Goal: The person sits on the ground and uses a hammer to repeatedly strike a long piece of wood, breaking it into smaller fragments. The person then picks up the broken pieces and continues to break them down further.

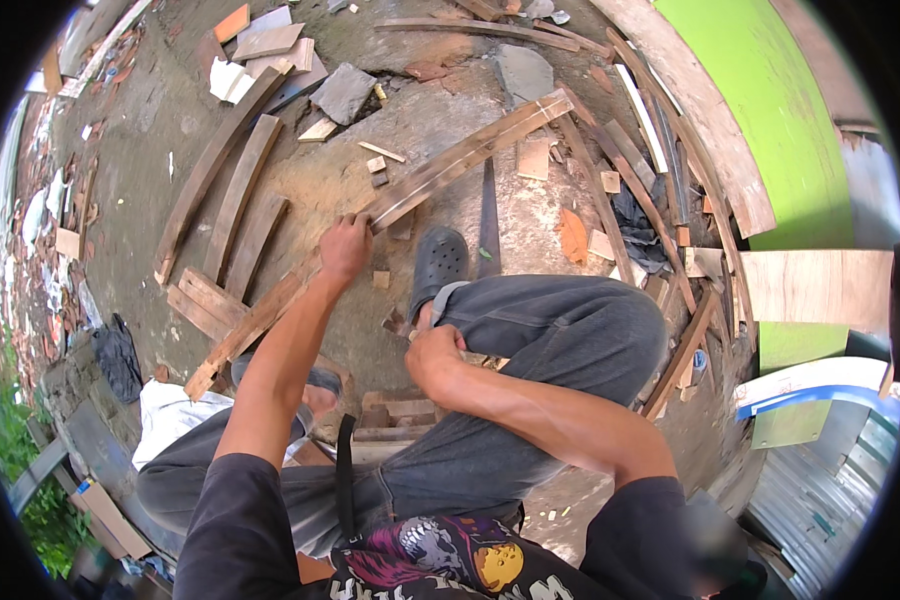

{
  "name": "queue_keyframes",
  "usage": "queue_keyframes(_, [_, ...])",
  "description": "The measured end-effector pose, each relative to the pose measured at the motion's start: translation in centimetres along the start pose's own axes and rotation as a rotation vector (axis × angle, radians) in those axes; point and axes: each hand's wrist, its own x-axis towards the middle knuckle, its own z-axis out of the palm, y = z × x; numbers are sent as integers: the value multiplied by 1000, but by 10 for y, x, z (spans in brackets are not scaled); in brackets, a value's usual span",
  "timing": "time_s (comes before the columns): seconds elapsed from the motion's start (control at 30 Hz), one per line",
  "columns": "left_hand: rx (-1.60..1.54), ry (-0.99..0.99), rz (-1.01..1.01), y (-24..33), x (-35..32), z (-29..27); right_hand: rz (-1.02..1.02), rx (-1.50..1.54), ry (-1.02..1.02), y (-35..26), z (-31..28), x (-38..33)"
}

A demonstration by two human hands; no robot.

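Observation:
A long wooden plank (470, 150) with a pale line along its face slants from far right to near left in front of me. My left hand (346, 248) is closed round its middle, thumb near the upper edge. Beside my raised knee, my right hand (436, 360) is closed on a small tool with a brownish metal end (397, 322); the fist hides most of it, so I cannot tell its exact kind. That tool end is apart from the plank, near my dark clog (440, 265).
Several old beams (242, 195) lie on the dirt at left. More long boards (660, 200) are piled at right, near a green panel (770, 100). A flat grey stone (344, 94) and wood offcuts are scattered ahead. Corrugated metal sheeting (820, 490) is at lower right.

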Motion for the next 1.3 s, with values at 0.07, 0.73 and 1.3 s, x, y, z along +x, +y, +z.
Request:
queue_keyframes(0.07, [101,-131,-57,6,6,-1,6,3,2,0,2,2])
queue_keyframes(0.73, [113,-569,-232,-3,17,0,-65,-14,-135,-4,28,52])
queue_keyframes(1.3, [176,-439,-241,-162,-134,-134,12,-80,-37,-18,-7,46])
